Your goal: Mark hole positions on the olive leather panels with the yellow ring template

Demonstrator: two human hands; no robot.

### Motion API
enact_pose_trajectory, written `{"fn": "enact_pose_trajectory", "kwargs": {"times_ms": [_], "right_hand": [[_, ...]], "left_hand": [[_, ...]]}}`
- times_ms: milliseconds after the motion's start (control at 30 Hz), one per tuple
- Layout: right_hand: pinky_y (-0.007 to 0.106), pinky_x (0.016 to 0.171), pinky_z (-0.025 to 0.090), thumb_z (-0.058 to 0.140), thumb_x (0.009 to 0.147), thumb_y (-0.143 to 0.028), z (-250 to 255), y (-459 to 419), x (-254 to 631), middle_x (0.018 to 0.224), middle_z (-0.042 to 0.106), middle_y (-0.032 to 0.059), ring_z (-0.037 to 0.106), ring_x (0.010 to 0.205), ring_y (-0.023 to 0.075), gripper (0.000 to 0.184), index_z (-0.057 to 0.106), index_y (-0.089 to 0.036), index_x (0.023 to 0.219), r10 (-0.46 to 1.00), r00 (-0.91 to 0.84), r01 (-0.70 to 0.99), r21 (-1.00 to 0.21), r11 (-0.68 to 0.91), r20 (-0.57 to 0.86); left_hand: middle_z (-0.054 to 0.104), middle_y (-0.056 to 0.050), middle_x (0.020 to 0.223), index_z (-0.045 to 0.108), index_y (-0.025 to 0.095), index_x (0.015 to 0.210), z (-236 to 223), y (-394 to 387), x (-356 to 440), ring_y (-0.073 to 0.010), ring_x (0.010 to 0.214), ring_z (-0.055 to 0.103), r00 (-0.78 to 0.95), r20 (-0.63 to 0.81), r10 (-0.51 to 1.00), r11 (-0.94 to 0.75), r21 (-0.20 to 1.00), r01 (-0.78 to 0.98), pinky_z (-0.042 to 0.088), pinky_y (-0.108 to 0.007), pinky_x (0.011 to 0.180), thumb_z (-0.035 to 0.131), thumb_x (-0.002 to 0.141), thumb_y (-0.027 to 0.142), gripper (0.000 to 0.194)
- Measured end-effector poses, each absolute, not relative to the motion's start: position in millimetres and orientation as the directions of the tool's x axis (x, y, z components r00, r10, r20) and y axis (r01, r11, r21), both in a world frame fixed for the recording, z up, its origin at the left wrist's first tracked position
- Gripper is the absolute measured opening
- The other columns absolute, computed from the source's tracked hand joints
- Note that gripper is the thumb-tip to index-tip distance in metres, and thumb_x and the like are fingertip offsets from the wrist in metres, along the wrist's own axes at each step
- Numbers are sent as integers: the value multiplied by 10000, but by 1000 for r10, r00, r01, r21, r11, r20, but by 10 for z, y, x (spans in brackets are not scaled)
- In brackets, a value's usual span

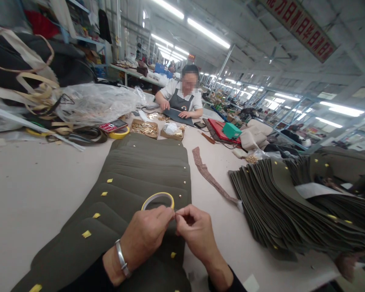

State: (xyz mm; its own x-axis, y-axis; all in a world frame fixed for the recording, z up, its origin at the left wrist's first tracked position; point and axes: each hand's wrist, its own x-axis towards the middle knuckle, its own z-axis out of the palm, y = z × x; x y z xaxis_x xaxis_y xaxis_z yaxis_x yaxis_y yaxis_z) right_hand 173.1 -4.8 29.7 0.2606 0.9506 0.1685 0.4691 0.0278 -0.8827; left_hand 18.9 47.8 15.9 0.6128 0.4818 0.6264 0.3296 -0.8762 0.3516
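Observation:
Both hands meet over a stack of dark olive panels (121,202) fanned out on the table. My left hand (149,227), with a silver bracelet at the wrist, is closed on a roll of yellow tape (172,199); its fingers cover the lower part of the ring. My right hand (197,229) pinches thumb against forefinger, touching the left fingertips. Whatever sits in that pinch is too small to make out. Small yellow tape pieces (86,234) mark the panels' left side, and small gold studs (180,196) dot their right edge.
A thick pile of olive panels (270,207) lies at the right, beside a brown strip (209,176). Beyond the stack stand boxes of gold hardware (144,129), another yellow tape roll (119,134) and a plastic bag (97,103). A co-worker (182,95) sits opposite.

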Motion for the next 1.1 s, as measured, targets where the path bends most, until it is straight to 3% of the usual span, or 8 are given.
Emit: {"fn": "enact_pose_trajectory", "kwargs": {"times_ms": [67,167,367,467,700,833,1000,1100], "right_hand": [[217,447,453,589,738,-220,285,14,1800,528,617,-10,579,435,122,94,616,-154,675,945,326,273,-956,-104,-10],[228,454,471,632,725,-287,234,112,1987,482,590,-20,571,412,122,158,622,-133,690,927,354,153,-971,-185,-120],[223,555,488,656,772,-355,85,207,2243,624,647,20,595,558,115,238,677,-119,783,953,291,220,-963,-157,-89],[213,532,469,640,780,-350,20,265,2266,606,630,12,570,529,102,235,673,-118,766,959,250,258,-945,-200,-135],[199,461,436,657,713,-393,75,304,2317,548,611,-11,536,443,84,261,630,-133,711,945,207,208,-932,-297,-255],[179,395,381,619,724,-333,106,214,2288,488,574,-35,501,389,78,188,590,-150,691,941,119,280,-898,-338,-317],[181,414,416,600,737,-282,46,147,2256,516,567,-37,515,424,82,135,605,-149,714,923,113,334,-860,-385,-369],[211,506,477,615,766,-326,79,113,2244,587,621,2,572,514,108,188,639,-140,758,946,134,381,-866,-324,-295]], "left_hand": [[581,14,651,545,191,839,178,453,205,-125,569,581,582,688,433,-901,326,286,421,-234,531,385,941,112,206],[595,3,688,548,185,864,153,466,224,-138,619,582,574,683,453,-889,298,347,448,-251,596,413,943,131,165],[624,-47,845,573,188,890,48,651,261,-223,803,572,707,340,620,-783,226,579,475,-371,732,441,903,87,167],[619,-58,868,577,182,925,62,685,283,-231,828,554,705,260,660,-752,240,615,466,-392,754,410,914,94,190],[598,-44,835,547,181,915,91,654,238,-205,775,524,707,217,673,-731,338,593,431,-351,712,349,944,126,208],[592,-40,853,529,183,927,75,653,224,-200,793,525,736,221,640,-751,385,537,430,-329,698,350,947,133,187],[591,-25,820,524,191,920,91,674,231,-187,774,536,744,292,601,-784,395,479,443,-307,680,367,938,127,170],[609,-31,851,525,190,972,74,687,222,-191,787,551,737,308,602,-784,400,474,466,-320,713,386,942,158,146]]}}
